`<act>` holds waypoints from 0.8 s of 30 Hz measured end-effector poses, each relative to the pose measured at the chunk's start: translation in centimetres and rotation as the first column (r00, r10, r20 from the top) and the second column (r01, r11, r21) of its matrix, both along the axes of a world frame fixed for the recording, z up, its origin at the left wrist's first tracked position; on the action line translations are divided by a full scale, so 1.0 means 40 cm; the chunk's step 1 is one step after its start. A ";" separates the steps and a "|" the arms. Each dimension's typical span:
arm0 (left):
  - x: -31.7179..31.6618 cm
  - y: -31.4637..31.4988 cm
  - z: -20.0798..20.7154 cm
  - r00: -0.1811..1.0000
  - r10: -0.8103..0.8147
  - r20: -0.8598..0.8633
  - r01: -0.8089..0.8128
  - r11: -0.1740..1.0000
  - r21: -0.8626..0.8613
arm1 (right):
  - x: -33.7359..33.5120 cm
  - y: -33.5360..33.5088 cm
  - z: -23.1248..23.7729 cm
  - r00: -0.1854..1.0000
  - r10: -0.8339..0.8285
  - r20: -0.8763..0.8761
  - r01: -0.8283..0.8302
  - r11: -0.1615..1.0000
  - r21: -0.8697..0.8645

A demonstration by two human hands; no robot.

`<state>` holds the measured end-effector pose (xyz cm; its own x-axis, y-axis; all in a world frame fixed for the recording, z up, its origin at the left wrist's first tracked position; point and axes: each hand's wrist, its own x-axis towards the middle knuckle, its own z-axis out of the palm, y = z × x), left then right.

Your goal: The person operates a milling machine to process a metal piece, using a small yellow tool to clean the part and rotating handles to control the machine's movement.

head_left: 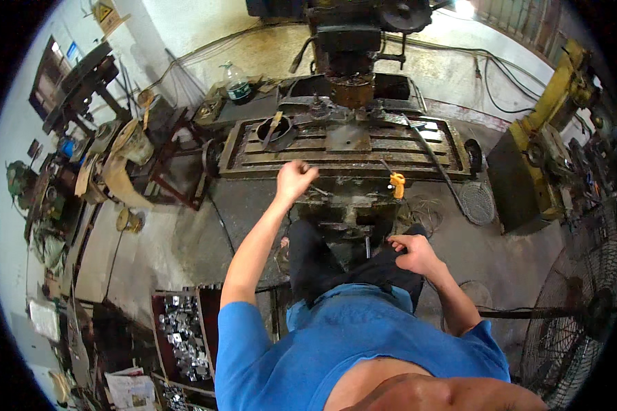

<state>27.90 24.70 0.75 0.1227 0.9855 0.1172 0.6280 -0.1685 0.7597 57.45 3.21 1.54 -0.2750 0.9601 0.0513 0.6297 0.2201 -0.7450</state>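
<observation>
My left hand [295, 181] is raised just in front of the near edge of a milling machine's slotted table [253, 164]. Its fingers are curled together; anything inside them is too small to make out. Over my right thigh, my right hand [418, 256] is closed with thumb and fingertips pressed together, and its contents are hidden too. A dark round pot [278, 140] with a flat brush or stick in it stands on the table's left part. A yellow-handled tool [397, 185] is at the table's front edge, between and beyond my hands. The machine's head [349, 41] rises above the table's middle.
A long dark bar [435, 161] slants off the table's right side toward a round mesh seat [476, 203]. A bin of small metal parts [185, 335] stands at my left. A large fan [576, 308] is at my right. A clear bottle [236, 85] stands behind the table's left.
</observation>
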 end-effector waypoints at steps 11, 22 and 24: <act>0.301 0.277 0.047 0.906 0.011 -0.423 0.160 0.916 0.369 | 0.119 -0.019 0.035 0.975 -0.215 -0.063 0.204 0.968 -0.142; 0.277 0.317 0.011 0.856 -0.156 -0.492 0.335 0.893 0.301 | 0.185 0.067 0.216 0.960 -0.228 0.163 0.230 0.973 0.002; 0.291 0.338 -0.008 0.874 -0.133 -0.467 0.309 0.894 0.324 | 0.201 0.099 0.294 0.951 -0.230 0.209 0.207 0.970 0.126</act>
<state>39.54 38.22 0.45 0.4556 0.8148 0.3584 0.7817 -0.5589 0.2768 65.48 7.16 13.30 -0.0744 0.9908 0.1131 0.8167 0.1256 -0.5632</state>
